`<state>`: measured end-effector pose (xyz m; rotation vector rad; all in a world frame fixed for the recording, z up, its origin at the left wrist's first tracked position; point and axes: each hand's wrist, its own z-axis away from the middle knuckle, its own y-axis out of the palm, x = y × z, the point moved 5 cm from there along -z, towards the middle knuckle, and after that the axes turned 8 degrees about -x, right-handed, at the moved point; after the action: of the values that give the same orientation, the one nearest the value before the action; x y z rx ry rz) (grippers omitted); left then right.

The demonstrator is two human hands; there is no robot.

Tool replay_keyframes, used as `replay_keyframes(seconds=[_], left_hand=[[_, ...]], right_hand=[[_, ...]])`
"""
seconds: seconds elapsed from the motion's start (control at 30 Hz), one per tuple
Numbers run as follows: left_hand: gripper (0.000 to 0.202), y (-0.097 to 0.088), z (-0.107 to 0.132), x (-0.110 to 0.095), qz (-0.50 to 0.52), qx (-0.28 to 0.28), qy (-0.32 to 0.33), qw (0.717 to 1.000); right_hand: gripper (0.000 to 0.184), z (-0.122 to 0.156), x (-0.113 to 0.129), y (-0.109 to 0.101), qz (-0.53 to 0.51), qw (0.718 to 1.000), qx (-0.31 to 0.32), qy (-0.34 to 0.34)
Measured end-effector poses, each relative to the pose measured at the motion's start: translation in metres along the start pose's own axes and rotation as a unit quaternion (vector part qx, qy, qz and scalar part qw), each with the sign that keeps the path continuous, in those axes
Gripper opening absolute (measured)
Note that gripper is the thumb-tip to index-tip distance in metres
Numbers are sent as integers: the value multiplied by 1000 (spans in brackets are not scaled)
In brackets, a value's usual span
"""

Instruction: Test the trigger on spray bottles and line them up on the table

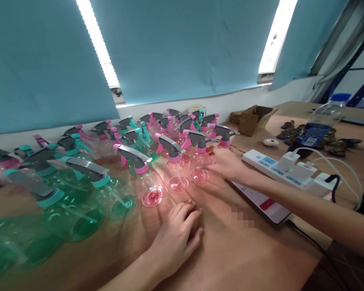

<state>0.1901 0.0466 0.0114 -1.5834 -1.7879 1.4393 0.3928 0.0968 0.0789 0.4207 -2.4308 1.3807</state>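
My right hand (227, 162) reaches to a clear pink spray bottle (199, 163) with a grey and pink trigger head, its fingers closed against the bottle's right side. Some of those fingertips are hidden. Resting on the table, my left hand (180, 224) is empty, with fingers loosely bent and apart. Just beyond it stand two more pink spray bottles, one in the middle (176, 176) and one to the left (148, 188). Green spray bottles (117, 198) with turquoise collars fill the left side. A little coloured tint shows at the bases.
Behind are several more spray bottles (101, 143). To the right lie a phone (261, 200), a white power strip (269, 165) with plugs and cables, and a white mouse-like object (270, 142). Farther back are a cardboard box (251, 121) and a large drink bottle (321, 121).
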Motion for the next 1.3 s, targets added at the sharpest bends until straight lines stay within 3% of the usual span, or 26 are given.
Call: replay_keyframes(seconds=[0.2, 0.27, 0.37, 0.47, 0.57, 0.67, 0.8, 0.9, 1.13, 1.3], left_hand=[[35, 1, -1, 0, -11, -5, 3, 1000], [34, 3, -3, 0, -14, -12, 7, 1000], [34, 7, -6, -1, -8, -16, 11, 1000], [33, 11, -11, -5, 0, -10, 14, 1000], [33, 14, -15, -8, 2, -6, 14, 1000], [32, 15, -18, -10, 3, 1, 15, 1000], [32, 15, -18, -10, 6, 5, 13, 1000], [32, 16, -17, -9, 8, 4, 12, 1000], [30, 17, -16, -7, 21, -8, 17, 1000], [28, 13, -18, -10, 27, -14, 17, 999]], right_hand=[[41, 18, -1, -25, -65, 998, -16, 5], [33, 26, -12, -37, -103, 993, -16, 46], [23, 34, -38, -54, -62, 990, -57, 109], [36, 30, -65, -59, -26, 986, -97, 137], [55, 18, -81, -49, -60, 980, -109, 158], [62, 3, -82, -33, -146, 970, -111, 160], [40, -9, -77, -21, -167, 966, -121, 156], [36, -11, -77, -22, -170, 963, -138, 160], [33, 0, -76, -55, -170, 951, -195, 172], [31, 25, -55, -79, -153, 954, -197, 167]])
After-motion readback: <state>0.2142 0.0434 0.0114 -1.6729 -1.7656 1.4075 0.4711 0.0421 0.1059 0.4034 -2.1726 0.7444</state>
